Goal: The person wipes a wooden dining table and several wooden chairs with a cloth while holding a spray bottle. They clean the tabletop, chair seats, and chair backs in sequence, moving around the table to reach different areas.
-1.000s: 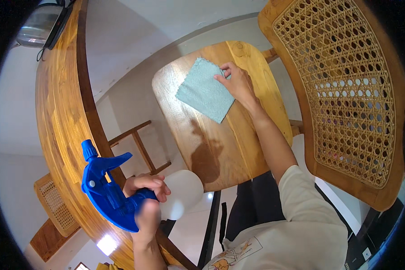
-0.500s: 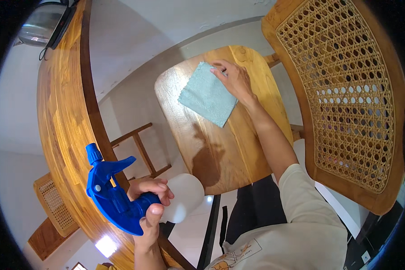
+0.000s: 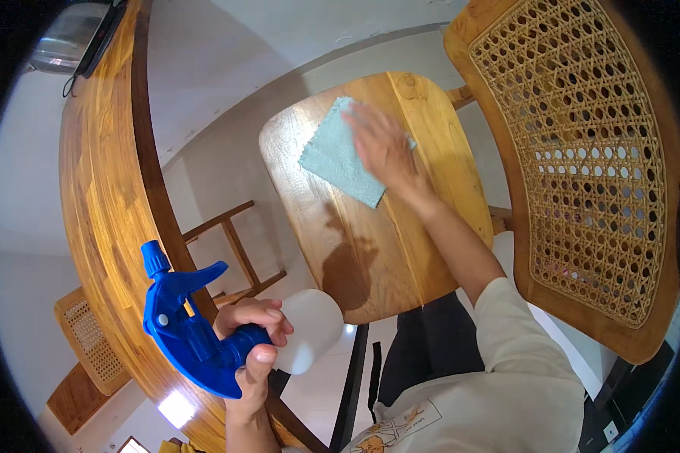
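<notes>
In my left hand (image 3: 251,336) is a spray bottle with a blue trigger head (image 3: 204,340) and a whitish body (image 3: 311,331). My fingers wrap its neck, and it is tilted with the nozzle toward the upper left. A folded pale green cloth (image 3: 336,155) lies on the wooden chair seat (image 3: 393,257). Resting on the cloth's right part is my right hand (image 3: 381,147), fingers stretched out and slightly blurred by motion. It covers some of the cloth's right edge. A dark shadow falls across the near left of the seat.
The chair's woven cane backrest (image 3: 574,166) rises at the right. Along the left runs a wooden counter (image 3: 102,196) with a glass and metal kettle (image 3: 68,38) at its far end. Beyond the counter stands another cane chair (image 3: 91,336). A wall curves behind the seat.
My right hand has gone from gripping the cloth's far edge to lying flat over its right part, shifted slightly nearer. The cloth's right corner has moved. The left hand stays nearly still.
</notes>
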Action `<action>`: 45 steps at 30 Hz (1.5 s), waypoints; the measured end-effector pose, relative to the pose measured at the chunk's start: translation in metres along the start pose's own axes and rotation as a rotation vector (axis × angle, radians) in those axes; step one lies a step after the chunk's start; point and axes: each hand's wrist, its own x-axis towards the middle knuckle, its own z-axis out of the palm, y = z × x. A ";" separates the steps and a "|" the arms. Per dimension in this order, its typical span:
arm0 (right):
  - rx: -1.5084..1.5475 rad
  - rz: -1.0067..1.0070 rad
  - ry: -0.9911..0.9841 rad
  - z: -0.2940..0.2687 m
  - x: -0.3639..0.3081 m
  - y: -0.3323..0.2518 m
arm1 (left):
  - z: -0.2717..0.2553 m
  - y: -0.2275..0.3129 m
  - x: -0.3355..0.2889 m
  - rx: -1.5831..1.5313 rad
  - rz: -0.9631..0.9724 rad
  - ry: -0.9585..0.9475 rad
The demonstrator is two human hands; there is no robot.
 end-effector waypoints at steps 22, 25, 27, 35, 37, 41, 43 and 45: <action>0.543 0.086 -0.435 -0.088 0.007 -0.030 | -0.003 0.000 -0.003 -0.068 -0.003 0.028; 0.134 -0.050 -0.670 -0.083 -0.027 -0.051 | -0.003 0.002 -0.002 0.009 -0.042 0.015; -0.032 -0.035 -0.647 -0.066 -0.052 -0.053 | -0.003 0.002 -0.001 0.005 -0.044 0.008; -0.310 0.040 -0.314 0.024 -0.022 -0.033 | 0.007 0.004 -0.001 0.021 -0.003 -0.020; -0.200 -0.007 -0.365 0.038 -0.030 -0.061 | 0.003 0.004 -0.002 0.035 -0.020 -0.010; -0.138 -0.160 -0.460 0.033 -0.058 -0.058 | -0.003 0.002 -0.004 -0.008 -0.036 0.034; -0.376 0.008 -0.364 0.028 -0.040 -0.015 | -0.001 0.003 -0.004 -0.016 -0.038 0.029; -0.566 0.306 -0.131 0.015 -0.008 0.018 | 0.000 0.006 -0.003 -0.009 -0.045 0.025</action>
